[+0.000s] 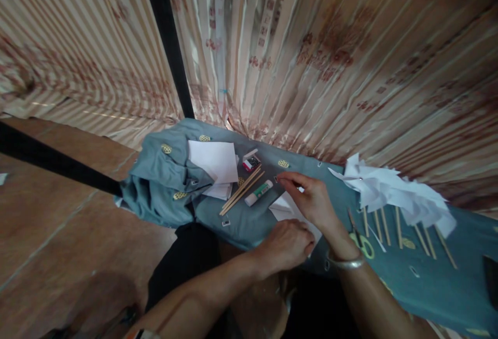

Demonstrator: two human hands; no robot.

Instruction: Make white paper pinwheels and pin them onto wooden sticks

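Note:
A piece of white paper (283, 207) lies on the cloth in front of me, partly covered by both hands. My left hand (286, 244) rests on its near side with curled fingers closed at the paper's edge. Above the paper's far corner, my right hand (313, 199) has thumb and forefinger brought together in a pinch; whatever is between the tips is too small to make out. Just left of the paper is a glue stick (259, 193) with a green and white label. A small open box (251, 161) with dark contents stands behind it.
Thin wooden sticks (241, 191) lie beside stacked white paper squares (213, 160). To the right are scissors (362, 244) with green handles and a row of white paper pinwheels (397, 194) on sticks. A striped curtain (272, 59) hangs behind the cloth-covered surface (431, 287). Black poles (167, 33) stand left.

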